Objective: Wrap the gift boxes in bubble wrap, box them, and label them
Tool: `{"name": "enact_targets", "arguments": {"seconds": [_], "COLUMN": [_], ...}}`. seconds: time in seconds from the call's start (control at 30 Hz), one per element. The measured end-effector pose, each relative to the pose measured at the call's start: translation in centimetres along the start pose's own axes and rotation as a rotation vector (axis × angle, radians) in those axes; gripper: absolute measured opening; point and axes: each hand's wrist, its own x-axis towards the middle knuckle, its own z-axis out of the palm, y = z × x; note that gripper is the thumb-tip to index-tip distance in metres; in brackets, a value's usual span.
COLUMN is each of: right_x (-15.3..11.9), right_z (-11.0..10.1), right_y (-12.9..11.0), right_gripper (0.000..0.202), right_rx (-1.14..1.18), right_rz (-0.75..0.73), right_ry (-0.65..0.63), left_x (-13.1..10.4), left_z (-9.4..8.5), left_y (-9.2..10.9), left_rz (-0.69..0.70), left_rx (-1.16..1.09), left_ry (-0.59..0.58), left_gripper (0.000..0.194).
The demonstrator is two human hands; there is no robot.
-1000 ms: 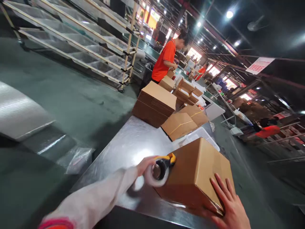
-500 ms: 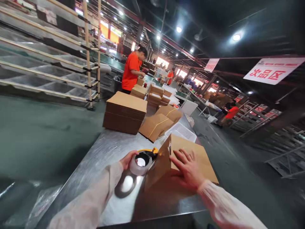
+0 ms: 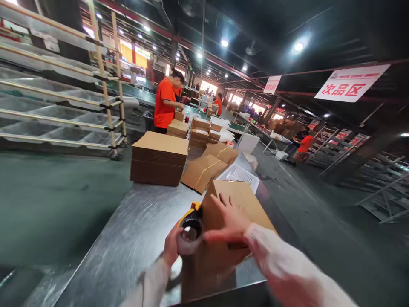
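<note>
My left hand [image 3: 172, 245] is closed around a tape dispenser [image 3: 191, 238] with a yellow frame and a thick roll of clear tape. The dispenser's front end is up against the near left side of a brown cardboard box [image 3: 252, 200]; whether tape sticks there cannot be made out. My right hand [image 3: 230, 221] lies over the box with fingers spread, palm toward its top and near edge. Its thumb points left toward the tape roll. The box stands on a shiny metal table [image 3: 134, 230], and my right hand and sleeve cover part of it.
Farther along the table are a stack of flat cardboard [image 3: 159, 157], strapped cardboard bundles [image 3: 204, 170], a white perforated basket [image 3: 241, 175] and small open boxes [image 3: 200, 132]. A co-worker in orange [image 3: 164, 104] stands beyond. A rack with clear bins [image 3: 64, 106] is at left.
The tape dispenser has tilted upright and moved nearer the box's side. My right hand has shifted left toward the box's near edge. The whole view has turned slightly.
</note>
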Motion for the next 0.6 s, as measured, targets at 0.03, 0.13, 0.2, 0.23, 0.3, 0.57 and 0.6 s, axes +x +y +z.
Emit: {"name": "enact_targets", "arguments": {"seconds": [0.03,0.13,0.2,0.23,0.3,0.57,0.6], "right_x": [-1.2,-3.7,-4.0,-3.8,-3.2,-1.0,-0.7], "right_z": [-0.2,0.7,2.0,2.7,3.8,4.7,4.7], "right_y": [1.5,5.6,6.8,6.8,6.2,0.3,-0.5], "right_gripper": [0.126,0.118,0.098,0.088,0.077,0.075,0.077], "right_rx": [-0.029,-0.156,-0.182,-0.169,-0.127,-0.118,-0.118], "right_rz": [-0.191,-0.401,-0.306,-0.24,-0.136,0.127,0.172], "right_ry": [-0.089,-0.064,0.059,0.114,0.195,0.303,0.308], "left_x": [1.9,6.2,7.0,6.7,4.4,-9.1,-9.7], "left_z": [1.1,3.6,3.9,3.4,1.2,-8.5,-8.5], "left_y": [2.5,8.5,10.4,10.7,10.3,1.3,0.3], "left_rz": [-0.032,-0.153,-0.234,-0.262,-0.286,-0.014,0.016], "left_rx": [-0.003,0.038,0.071,0.083,0.098,-0.184,-0.196], "left_ry": [-0.028,-0.148,-0.231,-0.256,-0.265,0.025,0.055], "left_gripper": [0.046,0.03,0.029,0.029,0.03,0.07,0.074]}}
